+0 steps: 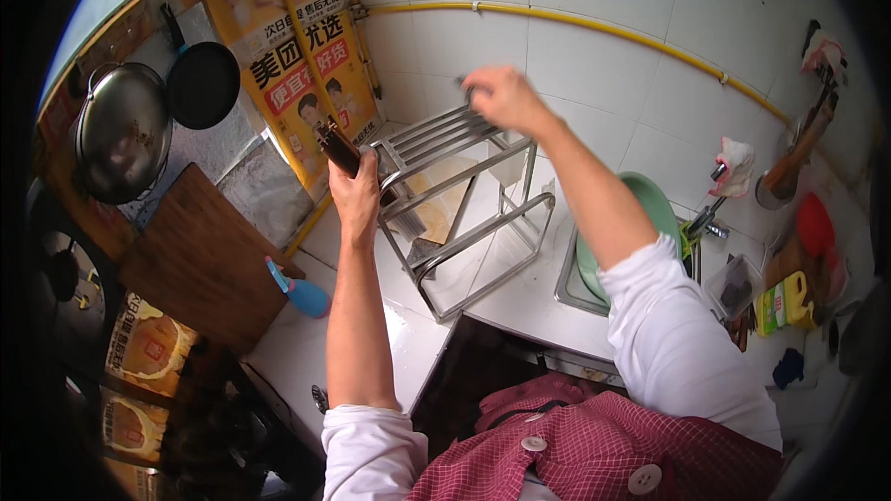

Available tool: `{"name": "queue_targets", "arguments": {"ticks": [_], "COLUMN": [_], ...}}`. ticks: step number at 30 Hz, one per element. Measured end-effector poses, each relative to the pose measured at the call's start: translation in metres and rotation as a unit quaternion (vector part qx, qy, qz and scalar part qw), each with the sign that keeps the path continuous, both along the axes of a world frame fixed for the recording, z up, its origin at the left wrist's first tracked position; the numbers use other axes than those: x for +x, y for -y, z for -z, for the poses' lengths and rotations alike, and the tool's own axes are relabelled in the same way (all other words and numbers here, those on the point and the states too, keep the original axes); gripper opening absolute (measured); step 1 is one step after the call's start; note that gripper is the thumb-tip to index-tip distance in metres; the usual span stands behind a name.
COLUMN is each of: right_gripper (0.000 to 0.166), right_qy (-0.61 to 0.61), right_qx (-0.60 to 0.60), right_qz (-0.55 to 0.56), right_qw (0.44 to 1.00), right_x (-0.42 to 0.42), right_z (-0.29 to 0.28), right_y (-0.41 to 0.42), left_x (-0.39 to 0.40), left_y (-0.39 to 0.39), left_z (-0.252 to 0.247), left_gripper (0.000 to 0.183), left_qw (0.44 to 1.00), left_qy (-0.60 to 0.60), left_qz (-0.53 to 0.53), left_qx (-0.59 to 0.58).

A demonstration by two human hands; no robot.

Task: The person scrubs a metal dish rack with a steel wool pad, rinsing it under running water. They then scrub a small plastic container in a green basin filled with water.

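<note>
A metal tube-frame rack [480, 223] stands on the white tiled counter in front of me. My left hand [355, 188] is closed around a dark brown, narrow block-like object [339, 146] at the rack's left side; small metallic ends show at its top, and its exact kind is unclear. Blurred by motion, my right hand [505, 101] is over the far right end of the rack's top bars, its fingers curled. Something dark shows at those fingers, too blurred to name, and I cannot tell whether the hand grips it or the rack.
A green plastic basin [644, 202] leans in the sink [585, 292] at right. Left of the rack are a blue spray bottle [306, 298] and a wooden board [209, 257]. A frying pan [203, 85] and a wok lid [124, 132] hang at upper left. A yellow pipe [557, 15] crosses the wall.
</note>
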State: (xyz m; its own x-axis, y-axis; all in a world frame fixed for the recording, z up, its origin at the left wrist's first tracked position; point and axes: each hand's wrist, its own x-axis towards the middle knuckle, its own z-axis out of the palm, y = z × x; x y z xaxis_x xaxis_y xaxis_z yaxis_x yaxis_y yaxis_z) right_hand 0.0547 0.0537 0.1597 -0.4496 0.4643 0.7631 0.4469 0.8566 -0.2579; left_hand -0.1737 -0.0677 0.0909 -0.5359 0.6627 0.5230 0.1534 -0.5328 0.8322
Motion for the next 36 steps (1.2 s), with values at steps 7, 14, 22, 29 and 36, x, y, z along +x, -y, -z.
{"name": "queue_targets", "arguments": {"ticks": [7,14,22,29,36], "right_gripper": [0.023,0.021,0.027,0.032,0.028], "right_qy": [0.05,-0.162,-0.043,-0.071,-0.089], "right_qx": [-0.047,0.002,0.021,0.026,0.009], "right_qz": [0.133,-0.01,-0.014,-0.069,0.066], "right_qw": [0.989,0.987,0.999,0.995,0.994], "right_x": [0.029,-0.004,-0.08,-0.041,-0.021], "right_z": [0.012,0.063,0.097,0.103,0.094], "right_y": [-0.005,0.147,0.122,0.134,0.101], "left_x": [0.006,-0.004,0.009,0.001,-0.015], "left_y": [-0.001,0.0,0.005,-0.004,-0.009], "left_z": [-0.003,0.006,-0.005,0.005,0.013], "left_gripper": [0.018,0.019,0.016,0.018,0.032], "left_qw": [0.999,0.999,0.999,0.999,0.998], "left_qy": [-0.024,-0.045,0.019,0.012,0.014], "left_qz": [0.0,-0.024,0.032,0.032,0.063], "left_qx": [-0.021,-0.018,0.002,0.003,-0.02]}}
